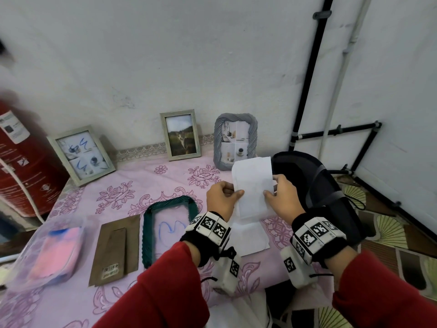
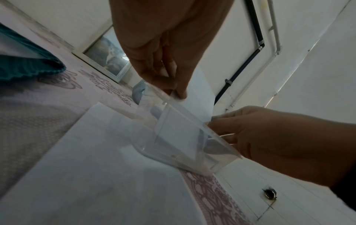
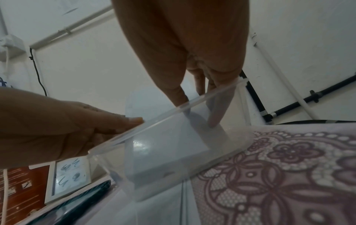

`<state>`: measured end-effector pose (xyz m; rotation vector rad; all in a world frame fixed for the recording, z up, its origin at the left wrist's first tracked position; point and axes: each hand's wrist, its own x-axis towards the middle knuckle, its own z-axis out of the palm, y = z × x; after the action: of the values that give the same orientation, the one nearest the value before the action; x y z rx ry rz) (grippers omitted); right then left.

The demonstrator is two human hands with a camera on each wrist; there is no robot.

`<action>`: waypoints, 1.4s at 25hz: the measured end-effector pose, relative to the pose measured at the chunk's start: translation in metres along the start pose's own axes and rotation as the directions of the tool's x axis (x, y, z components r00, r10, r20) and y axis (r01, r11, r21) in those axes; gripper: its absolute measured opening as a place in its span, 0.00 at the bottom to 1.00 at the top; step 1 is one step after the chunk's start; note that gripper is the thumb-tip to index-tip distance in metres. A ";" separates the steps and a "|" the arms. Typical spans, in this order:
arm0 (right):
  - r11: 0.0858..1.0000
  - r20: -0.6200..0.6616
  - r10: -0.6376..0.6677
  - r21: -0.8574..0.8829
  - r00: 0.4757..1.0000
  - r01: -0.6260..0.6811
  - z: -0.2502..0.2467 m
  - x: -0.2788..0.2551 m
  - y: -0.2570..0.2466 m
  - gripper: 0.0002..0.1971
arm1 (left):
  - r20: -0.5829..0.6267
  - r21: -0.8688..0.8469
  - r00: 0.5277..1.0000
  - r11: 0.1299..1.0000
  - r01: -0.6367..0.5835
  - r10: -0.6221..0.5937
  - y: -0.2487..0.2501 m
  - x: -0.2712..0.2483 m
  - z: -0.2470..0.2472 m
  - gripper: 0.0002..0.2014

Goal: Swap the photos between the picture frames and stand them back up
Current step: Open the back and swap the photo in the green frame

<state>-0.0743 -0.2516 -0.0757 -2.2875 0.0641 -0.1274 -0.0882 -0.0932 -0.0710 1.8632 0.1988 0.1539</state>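
Your left hand [image 1: 223, 197] and right hand [image 1: 282, 197] both pinch the photo [image 1: 253, 185], white back toward you, at about 1 o'clock on the table [image 1: 165, 176]. Each thumb lies on the near face with fingers curled behind the side edges. The wrist views show a clear pane [image 2: 190, 137] against the sheet, gripped along with it, its lower edge down on a white paper [image 1: 250, 237] lying flat beneath your hands.

At 11 o'clock from your hands the teal frame [image 1: 165, 233] lies flat and open, blue scribble showing in its window. Just beside it at 9 o'clock rests its brown backing board [image 1: 117, 249], stand side up.

Three frames stand against the wall: the gray frame [image 1: 234, 140] at 12 o'clock just beyond the photo, a pale wooden frame [image 1: 181, 134] holding a cat picture at 11 o'clock, and a white frame [image 1: 81, 155] with blue marks at 10 o'clock.

A clear plastic bag [image 1: 47, 254] with pink contents sits at 8 o'clock; a red cylinder [image 1: 21, 162] stands past the table's far left edge.
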 end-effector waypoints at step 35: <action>0.852 0.067 -0.265 0.483 0.962 0.201 0.074 -0.037 -0.128 0.14 | -0.189 -0.055 0.969 0.984 -0.172 0.159 -0.012 -0.021 -0.181 0.21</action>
<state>-0.1016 -0.1088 -0.0308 -1.7979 -0.2895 -0.1038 -0.1473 0.0748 -0.0292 1.7936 0.1619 0.4442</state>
